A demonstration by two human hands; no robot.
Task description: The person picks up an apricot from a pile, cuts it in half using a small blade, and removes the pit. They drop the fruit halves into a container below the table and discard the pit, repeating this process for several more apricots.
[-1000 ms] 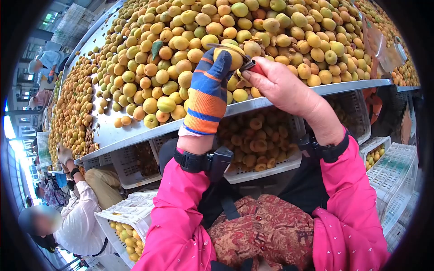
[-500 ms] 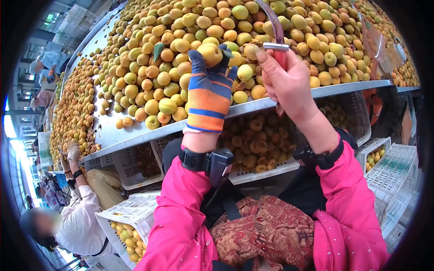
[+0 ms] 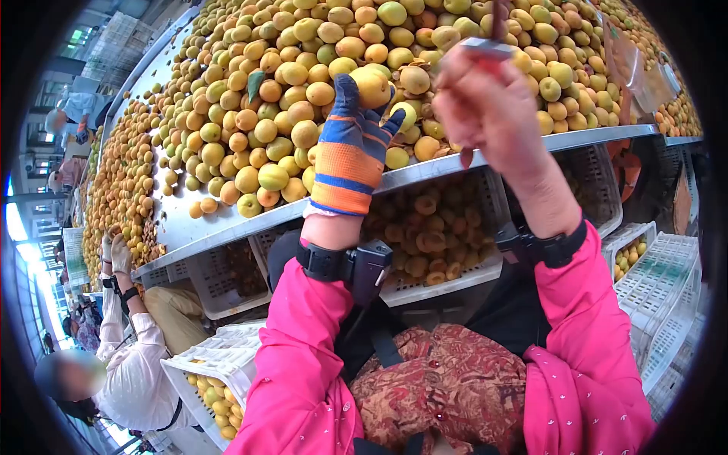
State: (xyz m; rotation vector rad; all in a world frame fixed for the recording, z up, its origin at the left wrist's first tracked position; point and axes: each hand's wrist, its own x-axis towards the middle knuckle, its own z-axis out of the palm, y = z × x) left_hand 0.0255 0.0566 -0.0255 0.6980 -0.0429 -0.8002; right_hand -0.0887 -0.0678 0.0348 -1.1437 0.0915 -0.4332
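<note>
My left hand (image 3: 353,144), in a blue and orange striped knit glove, is closed round a yellow apricot (image 3: 372,86) above the front of the fruit heap. To its right, my bare right hand (image 3: 485,114) grips the red handle of a curved knife (image 3: 497,24). Motion blurs that hand, and the blade's far end is cut off by the top of the picture. Many loose apricots (image 3: 273,176) lie around and behind both hands on the metal table (image 3: 227,230). A green leaf (image 3: 255,85) rests among them.
Under the table edge, a white crate (image 3: 447,290) holds halved apricots (image 3: 431,241). A crate (image 3: 250,350) of whole apricots stands at lower left, and stacked white crates (image 3: 658,284) at right. At left sits a co-worker (image 3: 144,379) with gloved hands at the table.
My right hand has turned and moved slightly, with the knife now blurred and more upright. My left hand still holds the apricot and has barely shifted. The co-worker's hands have come together at the table.
</note>
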